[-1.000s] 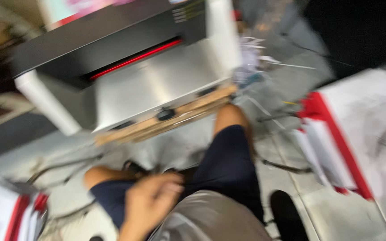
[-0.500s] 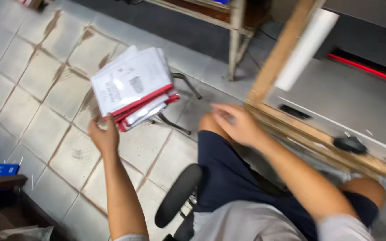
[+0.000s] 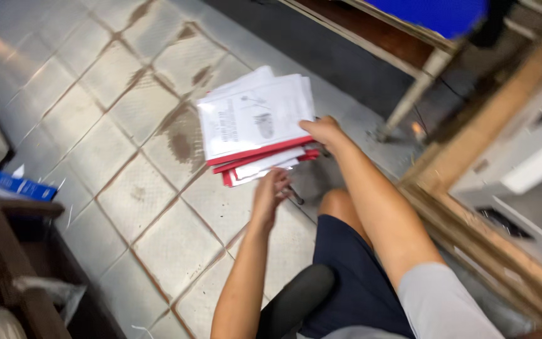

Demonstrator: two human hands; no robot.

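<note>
Head view: a stack of white printed booklets with red covers [image 3: 255,129] is being gripped at its three o'clock edge by the right hand [image 3: 325,131], while its six o'clock edge is being supported by the left hand [image 3: 271,191], above the grey tiled floor [image 3: 127,157].

Booklet stack [image 3: 255,129] over tiled floor [image 3: 95,125], ahead of seated person's knee [image 3: 337,204]. Right hand [image 3: 322,130] at stack's right edge; left hand [image 3: 271,191] just under its near edge. Wooden frame [image 3: 472,163] right of stack. Table leg [image 3: 412,94] beyond, right. Flat box [image 3: 14,185] far left of stack, on dark shelf [image 3: 7,210].
</note>
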